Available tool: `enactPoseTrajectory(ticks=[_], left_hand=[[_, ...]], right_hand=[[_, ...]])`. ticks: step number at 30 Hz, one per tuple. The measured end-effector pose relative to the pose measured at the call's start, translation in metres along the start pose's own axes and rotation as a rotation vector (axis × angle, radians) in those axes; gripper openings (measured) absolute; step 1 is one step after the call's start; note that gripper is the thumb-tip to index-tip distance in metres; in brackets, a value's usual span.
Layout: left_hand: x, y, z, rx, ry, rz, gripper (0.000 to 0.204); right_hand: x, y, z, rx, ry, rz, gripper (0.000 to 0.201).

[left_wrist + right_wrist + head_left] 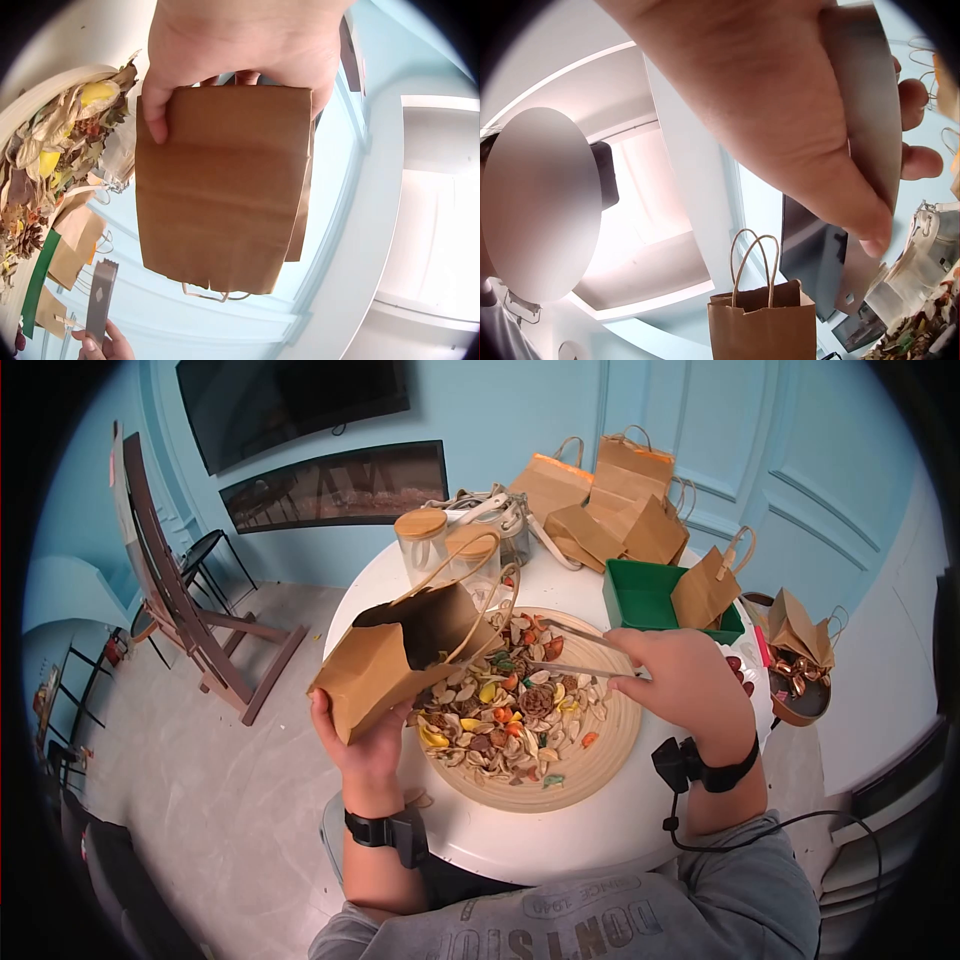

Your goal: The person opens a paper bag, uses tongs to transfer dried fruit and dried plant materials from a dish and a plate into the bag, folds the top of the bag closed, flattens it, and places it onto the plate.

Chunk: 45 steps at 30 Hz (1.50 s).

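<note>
A dark screen (290, 405) hangs on the pale blue wall (500, 420), with a long panel (335, 488) just below it. At the left a wooden easel (165, 560) stands on the grey floor (240, 690), near a black stool (205, 546). Toward the far side of the white table (480, 855) – two jars (422, 552) with wooden lids, a clear bag (517, 550) with pale straps, a group of paper bags (632, 485) and a green box (637, 597)

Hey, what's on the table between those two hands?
In the head view, a round tray of dried petals, with a pine cone, lies between the left hand and the right hand.
</note>
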<state>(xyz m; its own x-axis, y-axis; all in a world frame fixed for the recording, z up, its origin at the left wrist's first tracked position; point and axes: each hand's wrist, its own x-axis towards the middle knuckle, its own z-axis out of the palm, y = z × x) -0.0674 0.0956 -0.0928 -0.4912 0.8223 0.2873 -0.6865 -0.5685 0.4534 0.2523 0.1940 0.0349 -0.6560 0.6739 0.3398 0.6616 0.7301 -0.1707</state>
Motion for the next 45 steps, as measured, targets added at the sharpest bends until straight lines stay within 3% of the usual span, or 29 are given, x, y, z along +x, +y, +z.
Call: enactPoseTrajectory(ticks=[4, 6, 16, 21, 23, 34, 37, 41, 43, 45], left_hand=[[-0.001, 0.001, 0.001, -0.009, -0.002, 0.002, 0.058], [-0.001, 0.002, 0.0, -0.033, -0.09, -0.038, 0.061], [-0.001, 0.0, -0.007, 0.017, -0.087, -0.059, 0.066], [0.002, 0.003, -0.006, -0.156, -0.222, -0.081, 0.066], [0.001, 0.0, -0.011, -0.159, -0.187, -0.075, 0.065], [0.0, 0.002, -0.009, -0.117, -0.219, -0.119, 0.064], [0.001, -0.001, -0.01, -0.143, -0.121, -0.09, 0.063], [-0.002, -0.006, 0.007, 0.065, -0.157, -0.067, 0.06], [-0.005, -0.006, 0.014, 0.152, -0.242, -0.162, 0.06], [-0.007, -0.009, 0.018, 0.164, -0.235, -0.196, 0.062]], right_hand=[[-0.001, -0.003, -0.009, 0.097, 0.122, -0.071, 0.039], [-0.004, -0.012, -0.019, 0.1, 0.115, -0.077, 0.042], [-0.009, -0.008, -0.021, 0.079, 0.222, -0.132, 0.046], [-0.006, -0.003, -0.015, 0.02, 0.243, -0.118, 0.045], [-0.006, -0.002, -0.012, 0.017, 0.264, -0.145, 0.045], [-0.008, -0.014, -0.017, 0.074, 0.12, -0.286, 0.044], [-0.008, -0.014, -0.015, 0.08, 0.112, -0.31, 0.044], [-0.008, -0.015, -0.009, 0.134, 0.085, -0.381, 0.045], [-0.007, -0.017, -0.001, 0.177, -0.036, -0.431, 0.047], [-0.006, -0.02, 0.006, 0.204, -0.045, -0.459, 0.045]])
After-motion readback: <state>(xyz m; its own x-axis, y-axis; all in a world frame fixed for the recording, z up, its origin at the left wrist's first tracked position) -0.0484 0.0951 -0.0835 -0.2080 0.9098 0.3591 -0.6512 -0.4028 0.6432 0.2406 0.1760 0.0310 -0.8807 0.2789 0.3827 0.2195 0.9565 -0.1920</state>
